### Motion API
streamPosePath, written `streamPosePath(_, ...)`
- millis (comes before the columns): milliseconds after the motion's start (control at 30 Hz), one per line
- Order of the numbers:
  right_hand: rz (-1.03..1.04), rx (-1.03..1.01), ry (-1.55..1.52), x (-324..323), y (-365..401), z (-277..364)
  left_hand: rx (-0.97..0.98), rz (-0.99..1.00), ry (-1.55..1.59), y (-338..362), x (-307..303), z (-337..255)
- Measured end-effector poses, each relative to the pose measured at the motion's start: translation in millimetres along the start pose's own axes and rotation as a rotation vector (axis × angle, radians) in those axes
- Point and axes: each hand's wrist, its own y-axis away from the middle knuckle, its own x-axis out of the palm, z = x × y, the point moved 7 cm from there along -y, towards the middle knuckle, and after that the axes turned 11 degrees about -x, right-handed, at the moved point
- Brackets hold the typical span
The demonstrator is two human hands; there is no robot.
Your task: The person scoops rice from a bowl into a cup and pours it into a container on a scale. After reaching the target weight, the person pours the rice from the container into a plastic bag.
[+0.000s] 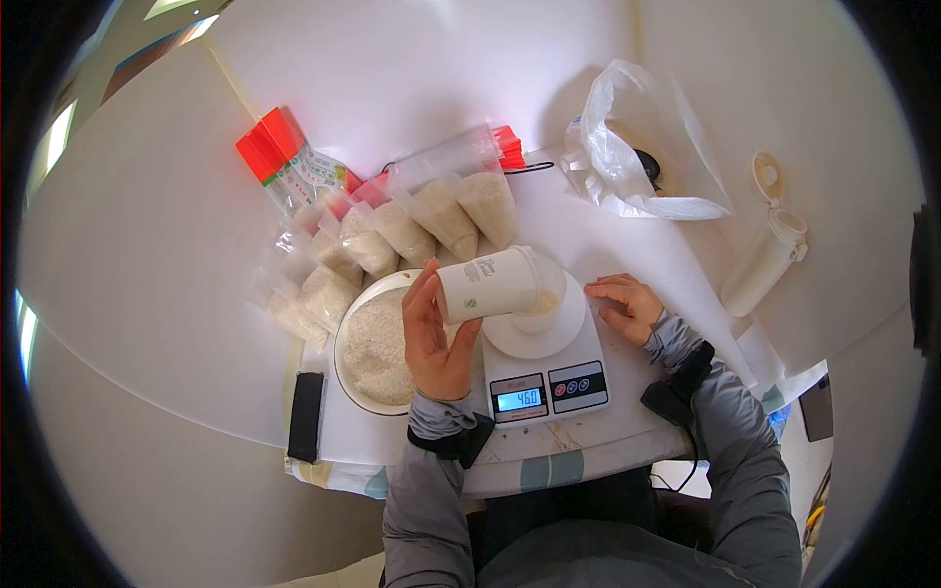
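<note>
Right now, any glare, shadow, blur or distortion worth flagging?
Head view: strong fisheye, black corners, table edge looks bowed. Head view: pale highlight high on the white backdrop, soft shadow beside the plastic bag. Head view: no obvious motion blur; digits on the scale display legible.

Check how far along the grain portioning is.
Looks done: several clear bags hold grain, grouped behind the bowl.
In hand: left hand tilts a paper cup over the white dish on the lit scale, some grain in the dish. Right hand is beside the scale, holding nothing.
Left: probably bagging this portion, then the bowl's grain. Target count can't be told.
</note>
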Motion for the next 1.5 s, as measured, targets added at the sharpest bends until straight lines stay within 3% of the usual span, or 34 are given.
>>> streamPosePath(300,-0.009,0.004,-0.016,-2,-1,4,0.047,-0.051,-0.032,2,-2,-2)
streamPosePath(367,-0.01,0.01,-0.013,-3,-1,4,-0.043,-0.07,-0.053,3,-4,1)
streamPosePath(500,-0.008,-0.009,-0.006,-2,-2,4,-0.025,-0.074,-0.105,3,-6,1)
streamPosePath(567,-0.026,-0.002,-0.025,-5,-2,7,-0.067,-0.184,0.04,5,-17,6)
streamPosePath(700,-0.066,0.064,-0.099,-3,3,-4,-0.056,-0.389,0.037,4,-34,-9)
streamPosePath(867,-0.074,0.086,-0.137,-2,4,-5,-0.177,-0.499,0.08,3,-77,-8)
streamPosePath(933,-0.079,0.122,-0.162,-4,3,-1,-0.333,-0.476,-0.012,4,-92,1)
streamPosePath(1133,-0.083,0.125,-0.155,-3,2,-4,-0.428,-0.674,-0.19,14,-142,19)
streamPosePath(1233,-0.075,0.101,-0.158,-3,3,-8,-0.341,-0.762,-0.447,19,-157,14)
streamPosePath(1333,-0.072,0.107,-0.163,-3,3,-6,-0.381,-0.791,-0.62,23,-163,18)
streamPosePath(1467,-0.02,0.193,-0.194,-2,3,-4,-0.59,-0.67,-0.739,22,-154,34)
streamPosePath(1500,-0.019,0.193,-0.194,-2,3,-6,-0.642,-0.598,-0.937,19,-145,31)
